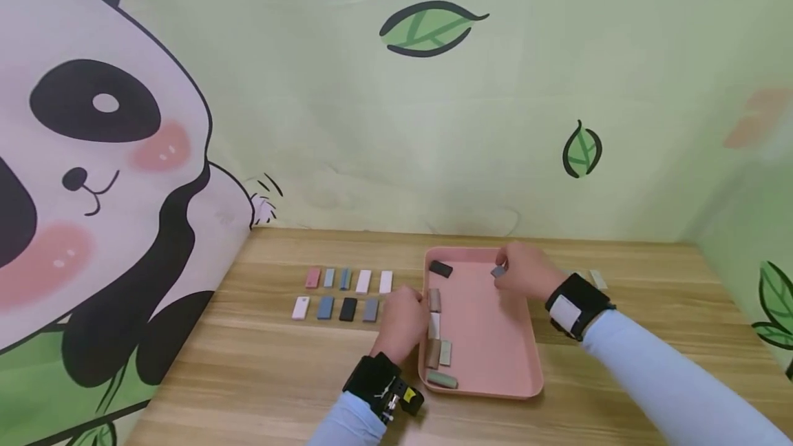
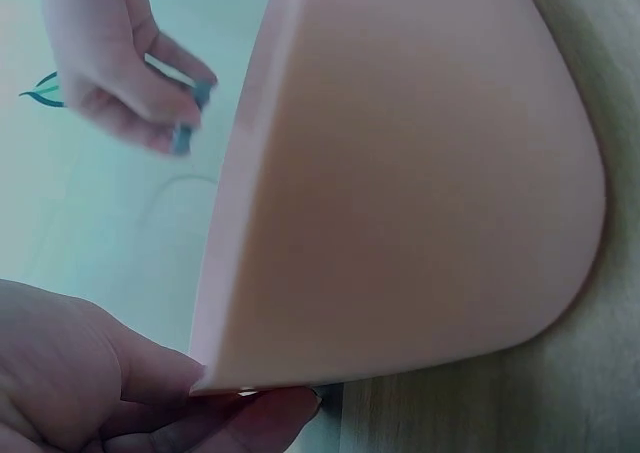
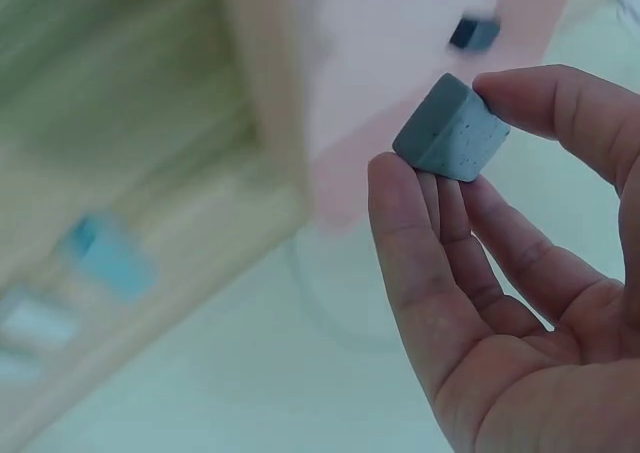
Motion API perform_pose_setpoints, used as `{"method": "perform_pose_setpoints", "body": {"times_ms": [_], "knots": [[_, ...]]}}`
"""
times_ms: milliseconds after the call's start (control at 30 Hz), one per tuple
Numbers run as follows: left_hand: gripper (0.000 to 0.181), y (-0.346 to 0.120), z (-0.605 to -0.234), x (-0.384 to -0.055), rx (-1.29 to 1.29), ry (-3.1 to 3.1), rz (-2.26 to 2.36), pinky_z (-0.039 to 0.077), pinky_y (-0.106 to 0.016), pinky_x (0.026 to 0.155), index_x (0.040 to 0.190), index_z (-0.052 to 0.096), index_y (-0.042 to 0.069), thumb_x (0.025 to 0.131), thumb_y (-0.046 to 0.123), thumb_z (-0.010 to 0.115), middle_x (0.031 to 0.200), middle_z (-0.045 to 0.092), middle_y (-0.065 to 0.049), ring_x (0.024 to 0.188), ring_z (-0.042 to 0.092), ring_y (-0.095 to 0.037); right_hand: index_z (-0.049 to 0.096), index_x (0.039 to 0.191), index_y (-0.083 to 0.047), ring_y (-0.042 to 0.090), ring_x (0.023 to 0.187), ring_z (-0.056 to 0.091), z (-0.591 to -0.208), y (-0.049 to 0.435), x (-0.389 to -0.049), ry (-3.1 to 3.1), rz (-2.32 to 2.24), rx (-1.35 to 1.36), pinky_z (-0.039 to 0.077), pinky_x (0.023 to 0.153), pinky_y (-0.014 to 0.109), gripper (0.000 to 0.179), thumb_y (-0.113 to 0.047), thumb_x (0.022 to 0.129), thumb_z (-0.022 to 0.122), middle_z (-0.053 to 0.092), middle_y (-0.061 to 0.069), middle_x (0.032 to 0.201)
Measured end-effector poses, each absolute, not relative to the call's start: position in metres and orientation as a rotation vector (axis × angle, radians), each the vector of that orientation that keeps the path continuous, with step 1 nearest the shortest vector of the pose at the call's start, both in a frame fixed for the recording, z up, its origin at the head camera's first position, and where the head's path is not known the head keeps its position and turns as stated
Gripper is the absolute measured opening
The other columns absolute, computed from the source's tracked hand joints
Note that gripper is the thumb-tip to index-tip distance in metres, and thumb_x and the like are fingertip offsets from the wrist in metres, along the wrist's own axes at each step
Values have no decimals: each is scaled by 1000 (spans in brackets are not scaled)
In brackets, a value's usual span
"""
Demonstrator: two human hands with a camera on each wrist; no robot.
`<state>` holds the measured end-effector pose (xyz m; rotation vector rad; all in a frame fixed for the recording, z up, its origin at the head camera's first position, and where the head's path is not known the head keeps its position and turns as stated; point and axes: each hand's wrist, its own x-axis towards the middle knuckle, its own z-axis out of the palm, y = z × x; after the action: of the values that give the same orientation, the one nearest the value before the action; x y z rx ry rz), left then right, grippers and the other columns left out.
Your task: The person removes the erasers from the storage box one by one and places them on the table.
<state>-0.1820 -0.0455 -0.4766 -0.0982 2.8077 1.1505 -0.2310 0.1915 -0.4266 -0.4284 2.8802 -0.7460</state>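
Observation:
My right hand (image 1: 526, 272) pinches a small blue-grey block (image 3: 455, 131) between thumb and fingertips, over the far right part of a pink tray (image 1: 486, 336). The block is speckled, with flat faces. At the tray's left side my left hand (image 1: 403, 322) grips the rim; thumb and fingers lie on either side of the wall in the left wrist view. Inside the tray, a black block (image 1: 441, 268) lies in the far left corner. Down its left wall are brown, white and grey-green blocks, with a green block (image 1: 442, 380) at the near left corner.
Left of the tray, two rows of small blocks lie on the wooden table (image 1: 260, 363), among them a red block (image 1: 312, 277) and a black one (image 1: 348, 309). Beyond my right wrist are a few pale blocks (image 1: 597, 279). A panda-printed backdrop (image 1: 347, 122) stands along the table's far edge.

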Motion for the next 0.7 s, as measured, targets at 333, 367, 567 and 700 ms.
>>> {"method": "perform_pose_setpoints", "body": {"times_ms": [333,367,567,700], "knots": [[32,-45,-475,-182,-99,2833,1131,38,-26,39,63,60,11,93,20,53,54,48,-2,46,49,-15,60,102,8,20,73,57,-396,285,-233,2956,-775,-229,47,62,33,41,-24,77,67,61,11,86],[33,-45,-475,-182,-102,2835,1126,38,-26,38,62,59,11,93,20,53,53,47,-2,45,49,-15,60,102,8,20,73,58,-396,294,-233,2962,-776,-205,47,61,33,41,-24,77,66,62,10,85],[34,-44,-476,-182,-103,2837,1120,36,-25,37,61,58,11,94,19,53,52,45,-1,44,48,-15,60,98,10,22,73,57,-406,342,-231,2987,-749,-68,46,59,34,44,-28,77,67,62,13,83],[32,-42,-475,-182,-107,2827,1123,36,-24,37,64,60,10,94,19,52,53,46,-2,44,48,-15,60,96,12,26,73,57,-420,365,-227,3003,-739,-4,46,59,36,45,-28,77,68,61,19,86]]}}
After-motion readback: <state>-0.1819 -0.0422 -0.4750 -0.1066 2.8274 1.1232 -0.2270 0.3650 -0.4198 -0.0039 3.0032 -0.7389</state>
